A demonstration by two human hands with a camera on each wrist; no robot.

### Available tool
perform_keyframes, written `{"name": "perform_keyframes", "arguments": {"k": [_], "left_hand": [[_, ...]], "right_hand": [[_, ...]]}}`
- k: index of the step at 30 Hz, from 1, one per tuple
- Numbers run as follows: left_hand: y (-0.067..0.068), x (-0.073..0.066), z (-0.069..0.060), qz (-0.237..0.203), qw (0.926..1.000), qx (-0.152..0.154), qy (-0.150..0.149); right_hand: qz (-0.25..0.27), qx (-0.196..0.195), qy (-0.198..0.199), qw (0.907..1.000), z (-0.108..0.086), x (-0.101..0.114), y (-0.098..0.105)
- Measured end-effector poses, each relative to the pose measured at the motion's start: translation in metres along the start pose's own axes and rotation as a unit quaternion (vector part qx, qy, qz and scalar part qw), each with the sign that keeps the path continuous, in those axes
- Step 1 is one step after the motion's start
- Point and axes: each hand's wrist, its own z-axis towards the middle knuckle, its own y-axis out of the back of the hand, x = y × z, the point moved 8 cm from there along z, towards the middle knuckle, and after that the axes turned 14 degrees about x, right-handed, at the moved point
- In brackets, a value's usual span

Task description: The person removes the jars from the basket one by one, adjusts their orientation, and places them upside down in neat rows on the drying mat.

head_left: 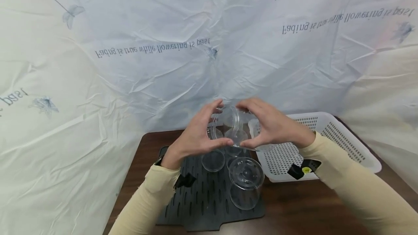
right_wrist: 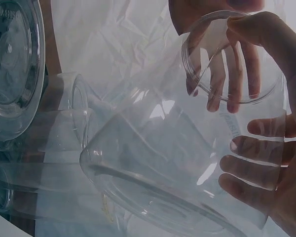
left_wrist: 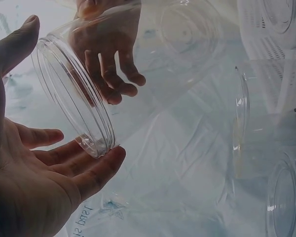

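A large clear jar (left_wrist: 153, 108) with a threaded mouth is tilted on its side between my two hands, above a black ridged mat. My left hand (head_left: 196, 130) grips it at the mouth, thumb on one side of the rim and fingertips on the other. Around its body near the mouth, my right hand (head_left: 272, 122) holds it with thumb and spread fingers. In the right wrist view the jar's rounded base points down and left. Beneath the hands, a lidded clear jar (head_left: 245, 195) and several clear containers stand on the mat (head_left: 179, 206).
A white perforated basket (head_left: 346, 135) stands on the right of the dark wooden table (head_left: 294, 206). In the left wrist view a clear round piece (left_wrist: 281, 15) shows by the basket. A pale printed sheet (head_left: 169, 79) hangs behind and at both sides.
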Motion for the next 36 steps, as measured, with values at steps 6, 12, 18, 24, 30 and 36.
{"name": "perform_keyframes", "arguments": {"k": [6, 12, 18, 24, 30, 36], "left_hand": [[-0.002, 0.000, 0.002, -0.003, 0.9999, 0.005, -0.009], [-0.004, 0.005, 0.000, -0.022, 0.9997, 0.003, 0.004], [-0.003, 0.007, 0.002, -0.031, 0.9995, -0.004, 0.004], [-0.002, 0.010, -0.001, -0.046, 0.9989, -0.012, -0.001], [0.000, 0.010, -0.002, -0.066, 0.9976, -0.021, 0.000], [0.003, 0.010, -0.003, -0.076, 0.9967, -0.028, 0.000]], "right_hand": [[-0.010, -0.007, 0.005, 0.9999, 0.001, 0.001, 0.000], [-0.002, 0.001, 0.000, 1.0000, 0.002, 0.001, -0.005], [0.018, 0.014, -0.024, 0.9995, -0.003, -0.003, -0.005], [0.013, 0.014, -0.029, 0.9994, -0.006, -0.004, -0.004], [0.039, 0.012, -0.050, 0.9979, -0.013, -0.011, -0.002], [0.093, -0.012, -0.067, 0.9934, -0.027, -0.025, 0.000]]}}
